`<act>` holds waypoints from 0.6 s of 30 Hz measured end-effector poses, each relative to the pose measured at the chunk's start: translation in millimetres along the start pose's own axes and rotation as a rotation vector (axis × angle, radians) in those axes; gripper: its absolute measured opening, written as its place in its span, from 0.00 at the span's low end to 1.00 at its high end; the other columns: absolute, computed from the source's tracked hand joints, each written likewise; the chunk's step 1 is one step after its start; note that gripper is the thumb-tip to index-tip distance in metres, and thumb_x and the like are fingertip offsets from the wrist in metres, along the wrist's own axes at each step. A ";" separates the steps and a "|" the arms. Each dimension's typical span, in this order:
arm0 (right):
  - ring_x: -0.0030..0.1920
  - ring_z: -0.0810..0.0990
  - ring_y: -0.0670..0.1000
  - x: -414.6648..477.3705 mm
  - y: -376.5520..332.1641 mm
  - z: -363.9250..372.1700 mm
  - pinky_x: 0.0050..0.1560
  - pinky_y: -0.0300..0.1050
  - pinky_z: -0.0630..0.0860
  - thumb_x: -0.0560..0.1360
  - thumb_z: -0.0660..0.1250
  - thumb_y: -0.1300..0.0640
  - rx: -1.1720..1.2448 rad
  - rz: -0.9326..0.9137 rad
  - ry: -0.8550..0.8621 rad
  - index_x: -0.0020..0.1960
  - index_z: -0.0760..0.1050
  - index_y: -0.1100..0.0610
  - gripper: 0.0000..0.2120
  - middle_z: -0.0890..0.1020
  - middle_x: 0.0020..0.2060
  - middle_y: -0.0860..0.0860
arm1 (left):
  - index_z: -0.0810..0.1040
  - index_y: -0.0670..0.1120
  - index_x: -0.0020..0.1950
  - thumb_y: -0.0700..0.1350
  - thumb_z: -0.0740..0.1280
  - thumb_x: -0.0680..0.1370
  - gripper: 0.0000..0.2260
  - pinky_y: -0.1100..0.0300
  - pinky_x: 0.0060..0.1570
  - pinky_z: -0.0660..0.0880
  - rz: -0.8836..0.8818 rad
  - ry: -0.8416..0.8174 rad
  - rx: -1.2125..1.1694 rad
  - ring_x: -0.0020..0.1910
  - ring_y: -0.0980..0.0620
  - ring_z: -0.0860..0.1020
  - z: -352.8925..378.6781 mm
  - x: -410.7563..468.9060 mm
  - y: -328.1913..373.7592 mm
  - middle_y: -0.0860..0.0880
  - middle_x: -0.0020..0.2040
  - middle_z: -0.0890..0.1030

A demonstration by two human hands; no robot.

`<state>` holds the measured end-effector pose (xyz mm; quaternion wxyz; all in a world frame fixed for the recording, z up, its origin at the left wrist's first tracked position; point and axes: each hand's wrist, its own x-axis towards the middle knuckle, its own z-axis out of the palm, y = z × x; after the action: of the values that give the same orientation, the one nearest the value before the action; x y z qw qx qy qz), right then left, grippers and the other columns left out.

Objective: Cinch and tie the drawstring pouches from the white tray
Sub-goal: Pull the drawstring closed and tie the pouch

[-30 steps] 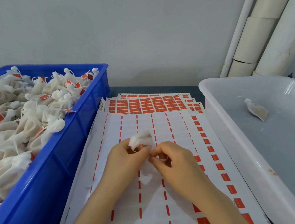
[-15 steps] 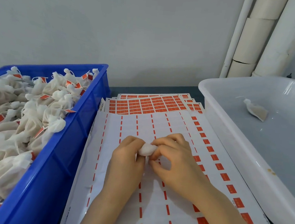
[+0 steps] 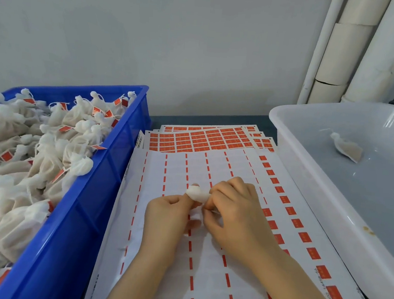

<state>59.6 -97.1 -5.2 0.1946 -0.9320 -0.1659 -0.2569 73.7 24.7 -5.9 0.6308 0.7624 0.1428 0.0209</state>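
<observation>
Both hands meet above the middle of the table and work on one small white fabric drawstring pouch (image 3: 195, 193). My left hand (image 3: 169, 215) holds it from the left side, fingers curled, with one finger up against the bunched top. My right hand (image 3: 235, 214) pinches the same top from the other side, with its fingers curled close. The string is too thin for me to see, so I cannot tell if a knot is made.

At the far left stands a deep blue plastic crate (image 3: 106, 189). It is heaped with white gathered pouches (image 3: 48, 150), each closed at the neck and many carrying a small red tag. I judge these to be the finished ones.

Beside the crate and under my hands lies a large white backing sheet (image 3: 204, 269) with red dashed lines. Behind it are full sheets of red labels (image 3: 206, 140).

At the right is the wide white plastic tray (image 3: 307, 183). I can see only one flat beige pouch (image 3: 346, 149) in it, near the far end and well apart from my hands. The near part of the tray is cut off by the frame.

In my judgement the task is close to its end. This pouch is at the cinch-and-tie step, and one more waits in the tray.
</observation>
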 end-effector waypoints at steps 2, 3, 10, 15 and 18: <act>0.42 0.77 0.51 1.0 -2.6 2.3 0.45 0.46 0.74 0.65 0.74 0.59 -0.007 -0.007 -0.004 0.38 0.76 0.56 0.07 0.79 0.38 0.49 | 0.81 0.49 0.28 0.48 0.67 0.76 0.16 0.61 0.34 0.77 -0.032 0.003 -0.069 0.32 0.52 0.80 0.8 -1.2 -0.8 0.49 0.30 0.81; 0.42 0.77 0.51 1.3 -3.4 3.4 0.45 0.46 0.74 0.66 0.74 0.60 0.005 0.004 -0.009 0.38 0.76 0.56 0.06 0.80 0.38 0.49 | 0.81 0.50 0.28 0.48 0.68 0.76 0.16 0.60 0.36 0.77 -0.034 0.017 -0.078 0.35 0.50 0.80 1.3 -2.2 -0.9 0.49 0.30 0.81; 0.47 0.74 0.48 0.7 -4.5 6.6 0.49 0.34 0.64 0.70 0.70 0.59 0.188 0.098 -0.030 0.42 0.78 0.56 0.02 0.80 0.44 0.49 | 0.83 0.58 0.39 0.46 0.70 0.74 0.07 0.76 0.28 0.71 0.147 0.043 -0.236 0.40 0.67 0.80 5.1 -9.8 4.8 0.65 0.35 0.82; 0.42 0.72 0.43 -3.5 -7.0 -1.7 0.48 0.31 0.65 0.72 0.64 0.52 0.297 0.076 -0.010 0.43 0.76 0.52 0.04 0.79 0.43 0.45 | 0.85 0.55 0.42 0.50 0.67 0.73 0.07 0.77 0.32 0.71 0.246 -0.092 -0.301 0.44 0.68 0.80 2.1 -11.9 10.0 0.60 0.41 0.84; 0.47 0.74 0.41 -5.0 -5.8 -9.1 0.43 0.26 0.69 0.75 0.56 0.42 0.468 0.179 -0.062 0.44 0.68 0.41 0.05 0.74 0.41 0.33 | 0.85 0.54 0.40 0.62 0.63 0.65 0.16 0.70 0.36 0.76 0.225 -0.165 -0.238 0.44 0.59 0.82 -0.2 -7.7 7.4 0.54 0.41 0.85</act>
<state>49.3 -97.2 0.9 0.4218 -0.8800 -0.1438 -0.1647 67.7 21.9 2.4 0.7198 0.6927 0.0012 0.0455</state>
